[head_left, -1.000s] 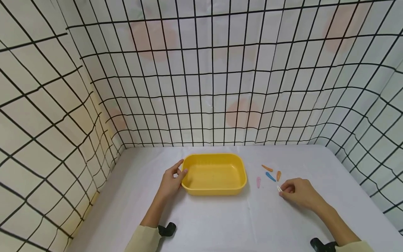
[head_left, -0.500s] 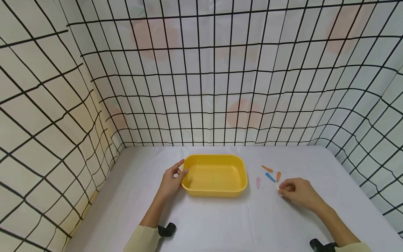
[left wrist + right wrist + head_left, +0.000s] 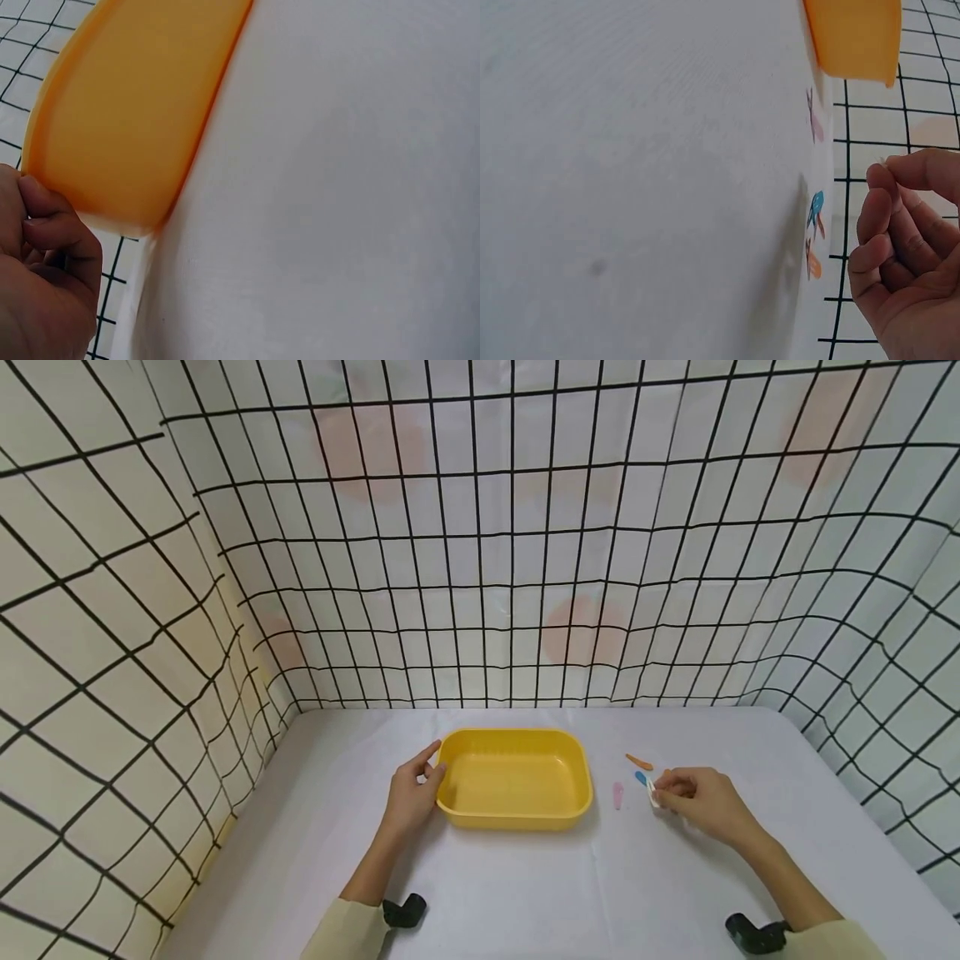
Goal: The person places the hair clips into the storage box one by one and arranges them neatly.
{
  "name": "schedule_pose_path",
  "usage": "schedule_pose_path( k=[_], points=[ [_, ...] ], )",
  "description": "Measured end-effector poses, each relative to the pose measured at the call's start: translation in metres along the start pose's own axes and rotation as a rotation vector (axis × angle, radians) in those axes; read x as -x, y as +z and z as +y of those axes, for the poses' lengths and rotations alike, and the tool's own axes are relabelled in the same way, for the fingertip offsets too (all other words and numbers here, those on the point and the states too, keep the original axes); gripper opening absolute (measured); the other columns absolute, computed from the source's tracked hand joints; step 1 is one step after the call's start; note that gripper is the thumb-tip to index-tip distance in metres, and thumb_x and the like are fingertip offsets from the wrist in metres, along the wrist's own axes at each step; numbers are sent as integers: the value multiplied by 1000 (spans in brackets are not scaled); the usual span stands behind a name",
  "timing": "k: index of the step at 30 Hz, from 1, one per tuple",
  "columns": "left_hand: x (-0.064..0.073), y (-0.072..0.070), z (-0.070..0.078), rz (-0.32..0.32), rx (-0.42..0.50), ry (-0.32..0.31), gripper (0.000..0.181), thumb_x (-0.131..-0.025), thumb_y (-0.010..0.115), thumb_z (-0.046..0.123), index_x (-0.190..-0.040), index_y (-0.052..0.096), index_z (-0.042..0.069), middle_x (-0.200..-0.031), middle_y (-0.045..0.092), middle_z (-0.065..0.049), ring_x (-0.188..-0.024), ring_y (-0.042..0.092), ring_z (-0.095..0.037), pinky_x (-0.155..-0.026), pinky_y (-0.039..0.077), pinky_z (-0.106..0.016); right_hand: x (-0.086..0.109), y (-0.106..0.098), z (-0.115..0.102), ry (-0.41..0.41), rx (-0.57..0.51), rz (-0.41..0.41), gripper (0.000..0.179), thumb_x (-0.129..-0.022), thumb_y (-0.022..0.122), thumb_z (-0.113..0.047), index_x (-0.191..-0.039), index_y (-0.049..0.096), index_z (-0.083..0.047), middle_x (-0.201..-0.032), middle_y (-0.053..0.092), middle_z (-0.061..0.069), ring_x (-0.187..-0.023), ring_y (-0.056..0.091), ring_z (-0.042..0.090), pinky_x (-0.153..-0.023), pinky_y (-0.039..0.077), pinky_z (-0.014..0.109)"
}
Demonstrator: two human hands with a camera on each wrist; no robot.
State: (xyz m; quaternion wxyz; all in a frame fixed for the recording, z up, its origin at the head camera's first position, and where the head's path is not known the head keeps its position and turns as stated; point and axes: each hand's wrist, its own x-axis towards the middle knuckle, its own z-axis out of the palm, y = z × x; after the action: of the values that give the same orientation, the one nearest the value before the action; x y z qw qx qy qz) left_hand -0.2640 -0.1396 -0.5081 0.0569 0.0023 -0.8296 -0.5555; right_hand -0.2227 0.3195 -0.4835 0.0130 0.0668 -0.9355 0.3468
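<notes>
A shallow yellow plastic tray [image 3: 514, 820] stands on the white-covered table. At its left end my left hand [image 3: 408, 795] grips the rim, thumb over the inner side and fingers outside. My right hand [image 3: 703, 803] pinches a white hair clip [image 3: 652, 793] between thumb and index finger, to the right of the tray. In the right wrist view only a tip of that clip shows. Around it lie a pink hair clip [image 3: 617, 795], a blue one [image 3: 641, 777] and an orange one [image 3: 639, 762]. A second orange clip [image 3: 814, 265] is hidden by my right hand in the head view.
Black wire grid panels [image 3: 512, 610] rise behind the table and along both sides, with white sheeting behind them. Each wrist carries a black strap device, the left device [image 3: 405, 911] and the right device [image 3: 756, 935].
My right hand has moved up and to the left in the head view with the white hair clip, now covering the nearer orange clip. My left hand keeps its grip on the tray.
</notes>
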Motion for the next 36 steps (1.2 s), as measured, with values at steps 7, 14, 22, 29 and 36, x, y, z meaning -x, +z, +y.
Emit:
schedule_pose_path(
  k=[7, 14, 22, 29, 36],
  points=[
    [2, 5, 3, 27, -5, -11, 48, -99, 66, 20, -147, 59, 17, -79, 53, -3, -49, 43, -13, -45, 39, -19, -12, 1, -15, 32, -71, -16, 27, -95, 74, -27, -109, 74, -4, -85, 77, 5, -75, 67, 17, -64, 51, 26],
    [3, 5, 2, 41, -2, -14, 47, -100, 65, 20, -146, 60, 18, -78, 52, -3, -47, 43, -13, -44, 38, -19, -29, 0, -36, 34, -182, -39, 32, -97, 71, -30, -114, 73, -3, -94, 77, 13, -81, 69, 27, -69, 60, 32],
    [1, 5, 3, 45, -5, -21, 47, -100, 65, 20, -146, 60, 19, -78, 53, -3, -48, 43, -13, -45, 38, -19, -41, 9, -56, 38, -231, -57, 33, -98, 70, -31, -115, 73, -3, -96, 77, 14, -87, 68, 37, -68, 58, 32],
    [2, 4, 4, 36, -1, -27, 47, -99, 66, 20, -146, 60, 19, -78, 52, -3, -49, 43, -14, -45, 39, -19, -46, 22, -68, 35, -293, -70, 31, -97, 71, -29, -113, 73, -3, -97, 76, 19, -85, 68, 35, -70, 60, 33],
    [3, 4, 3, 36, 6, -13, 47, -99, 66, 19, -146, 60, 18, -77, 52, -2, -48, 43, -13, -44, 40, -19, -51, 33, -80, 2, -340, -87, 28, -97, 71, -26, -112, 73, -2, -94, 76, 14, -81, 67, 29, -67, 61, 33]
  ],
)
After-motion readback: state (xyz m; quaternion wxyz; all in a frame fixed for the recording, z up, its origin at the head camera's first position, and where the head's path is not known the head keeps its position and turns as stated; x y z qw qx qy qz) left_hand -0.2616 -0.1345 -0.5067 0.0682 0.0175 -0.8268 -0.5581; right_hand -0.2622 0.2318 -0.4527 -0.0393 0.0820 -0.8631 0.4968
